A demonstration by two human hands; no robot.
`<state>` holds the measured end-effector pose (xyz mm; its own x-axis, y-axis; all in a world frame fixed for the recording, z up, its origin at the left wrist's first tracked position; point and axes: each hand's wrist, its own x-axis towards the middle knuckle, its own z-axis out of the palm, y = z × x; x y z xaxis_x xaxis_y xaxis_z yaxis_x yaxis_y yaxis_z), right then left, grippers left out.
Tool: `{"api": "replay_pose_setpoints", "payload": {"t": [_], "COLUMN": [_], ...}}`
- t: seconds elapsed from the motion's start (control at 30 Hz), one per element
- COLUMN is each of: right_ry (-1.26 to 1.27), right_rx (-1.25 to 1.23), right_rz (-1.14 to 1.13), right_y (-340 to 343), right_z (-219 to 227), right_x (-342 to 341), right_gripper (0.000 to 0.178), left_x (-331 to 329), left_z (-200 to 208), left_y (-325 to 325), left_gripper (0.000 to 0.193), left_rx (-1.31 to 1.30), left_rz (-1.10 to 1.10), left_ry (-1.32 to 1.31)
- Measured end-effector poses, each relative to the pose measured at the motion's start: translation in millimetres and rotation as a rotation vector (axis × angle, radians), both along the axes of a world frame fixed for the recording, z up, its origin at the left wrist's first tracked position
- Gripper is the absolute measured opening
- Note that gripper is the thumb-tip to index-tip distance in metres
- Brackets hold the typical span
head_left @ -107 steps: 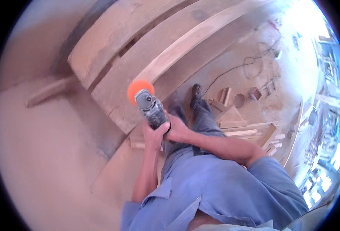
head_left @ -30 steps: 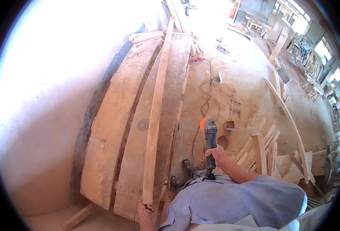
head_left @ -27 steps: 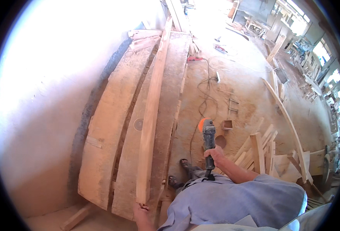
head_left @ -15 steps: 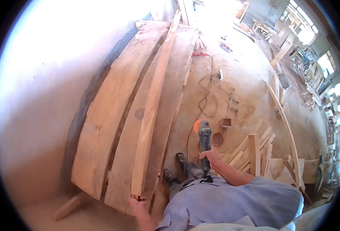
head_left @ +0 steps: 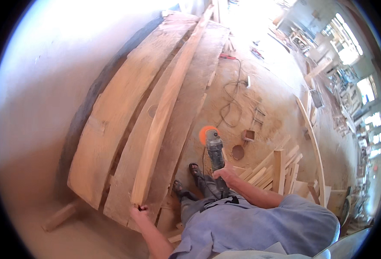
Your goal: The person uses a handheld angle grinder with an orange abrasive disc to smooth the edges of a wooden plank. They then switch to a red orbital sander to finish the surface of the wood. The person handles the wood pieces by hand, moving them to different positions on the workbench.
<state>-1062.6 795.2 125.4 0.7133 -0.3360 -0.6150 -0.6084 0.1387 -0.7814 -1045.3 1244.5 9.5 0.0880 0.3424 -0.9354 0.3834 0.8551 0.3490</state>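
A long squared wooden beam [head_left: 169,108] lies lengthwise on wide wooden planks. At its near end my left hand [head_left: 139,211] is closed with curled fingers, gripping the end face or its edge; the exact hold is partly hidden. My right hand [head_left: 226,172] is wrapped round the body of a dark angle grinder [head_left: 216,155], held up in front of my waist. Its orange disc [head_left: 207,134] points away from me, to the right of the beam and apart from it. Whether the disc spins cannot be made out.
A wide plank [head_left: 121,108] lies along the wall at left, on a wooden support [head_left: 61,216]. A cable [head_left: 231,103] loops over the dusty floor near a small box [head_left: 248,135] and a round brown piece [head_left: 238,152]. Wood offcuts [head_left: 259,175] and an upright post [head_left: 279,170] stand at right.
The whole view has shifted a little. My right hand has brought the grinder left, nearer the beam. The beam now covers part of the round mark on the plank; my left hand stays at its end.
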Motion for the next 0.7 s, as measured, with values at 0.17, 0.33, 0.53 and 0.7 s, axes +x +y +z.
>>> {"api": "replay_pose_setpoints", "payload": {"t": [0.17, 0.33, 0.53, 0.7], "right_ry": [-0.083, 0.054, -0.108, -0.225], "right_rx": [-0.115, 0.113, 0.058, 0.087], "right_rz": [0.258, 0.535, 1.091, 1.46], "right_y": [48, 86, 155, 204], "right_z": [32, -7, -12, -31], "right_x": [16, 3, -18, -27], "right_gripper": [0.047, 0.053, 0.063, 0.078], "left_x": [-38, -89, -122, -138], "left_z": [8, 72, 92, 78], "left_y": [-37, -114, -151, -134], "left_gripper": [0.025, 0.055, 0.08, 0.079], "left_rx": [0.078, -0.06, 0.106, 0.154], "left_rz": [0.209, -0.403, -0.697, -0.325], "left_ry": [-0.254, -0.524, -0.616, -0.623]}}
